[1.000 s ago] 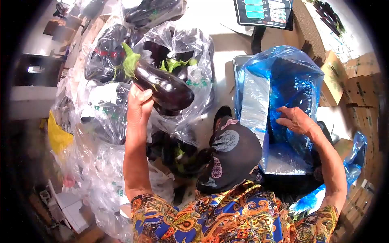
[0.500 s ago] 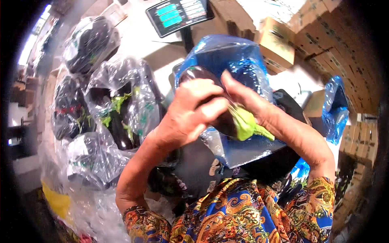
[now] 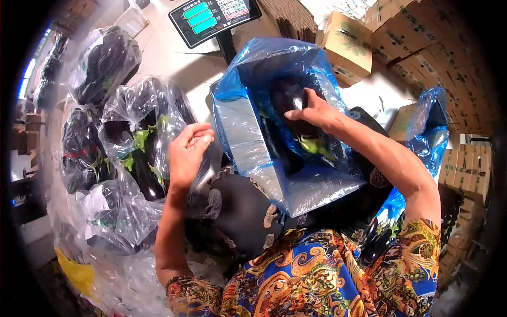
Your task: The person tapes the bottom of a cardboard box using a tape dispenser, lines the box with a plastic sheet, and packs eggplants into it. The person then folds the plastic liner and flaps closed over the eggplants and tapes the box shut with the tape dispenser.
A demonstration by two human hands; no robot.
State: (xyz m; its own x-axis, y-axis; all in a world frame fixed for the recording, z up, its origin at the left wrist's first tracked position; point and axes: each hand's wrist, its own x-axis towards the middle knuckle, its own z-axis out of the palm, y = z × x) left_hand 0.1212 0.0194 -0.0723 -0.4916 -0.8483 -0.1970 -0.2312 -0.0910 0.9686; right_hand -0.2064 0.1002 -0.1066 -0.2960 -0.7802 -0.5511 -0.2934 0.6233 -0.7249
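Right hand on an eggplant inside a blue-lined box

The right hand reaches into a box lined with a blue plastic bag, its thumb and forefinger set apart on the upper side of a glossy dark eggplant. The other fingers are hidden, so I cannot tell how firmly it grips. The eggplant lies within the lined box, its green calyx pointing toward the person's patterned shirt.

The left hand is raised just beside the box, fingers loosely bent, with nothing visible between them. Next to it stands a clear plastic bag of eggplants, green calyxes showing; another clear bag of dark eggplants lies farther back.

Beyond the box, a digital scale display shows lit turquoise panels. Printed cardboard cartons are stacked to the right, and a second blue plastic bag is near them.
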